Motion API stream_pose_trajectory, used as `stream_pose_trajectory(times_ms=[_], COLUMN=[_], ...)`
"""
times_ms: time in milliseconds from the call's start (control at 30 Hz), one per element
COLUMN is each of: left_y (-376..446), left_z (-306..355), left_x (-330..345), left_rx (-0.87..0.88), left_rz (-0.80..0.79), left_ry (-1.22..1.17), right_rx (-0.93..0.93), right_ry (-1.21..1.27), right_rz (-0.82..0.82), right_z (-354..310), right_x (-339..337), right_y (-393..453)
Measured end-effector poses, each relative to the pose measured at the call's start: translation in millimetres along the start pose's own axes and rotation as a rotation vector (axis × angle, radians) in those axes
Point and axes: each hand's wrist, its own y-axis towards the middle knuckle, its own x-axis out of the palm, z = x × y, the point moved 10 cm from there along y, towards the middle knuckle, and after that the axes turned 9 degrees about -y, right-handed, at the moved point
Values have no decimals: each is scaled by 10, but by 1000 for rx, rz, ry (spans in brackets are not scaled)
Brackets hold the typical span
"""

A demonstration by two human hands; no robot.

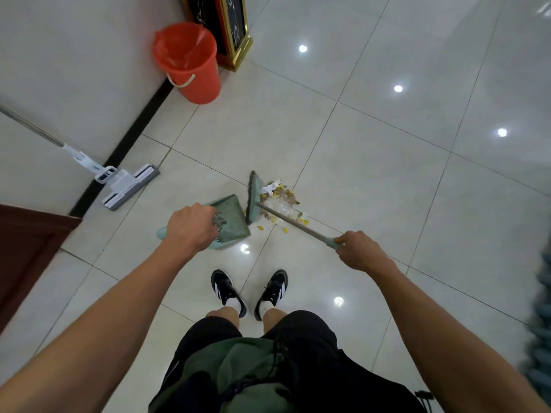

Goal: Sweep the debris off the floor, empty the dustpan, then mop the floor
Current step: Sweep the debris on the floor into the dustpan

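A pale green dustpan [231, 217] lies on the tiled floor in front of my feet, with a little dark debris inside it. My left hand [190, 226] grips its handle from above. The green broom head [255, 196] stands just right of the dustpan's mouth. A heap of debris [281, 198], yellow bits, white scraps and a clear plastic bottle, lies on the broom's right side. My right hand [359, 251] grips the green end of the broom's handle [293, 223].
An orange bucket [190, 64] lined with a bag stands by the wall at the back. A white and grey sponge mop [128, 184] leans against the left wall. A gold-framed black stand [229, 28] is behind the bucket. My shoes [250, 293] are close below the dustpan.
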Motion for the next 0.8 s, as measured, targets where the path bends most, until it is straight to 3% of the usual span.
stream_pose_trajectory(times_ms=[800], left_y=[-95], left_z=[-219], left_x=[86], left_rx=[-61], left_rz=[-52], left_ry=[39], right_rx=[-99], right_ry=[-35], right_rz=[-2], right_z=[-530], right_x=[4], right_y=[242])
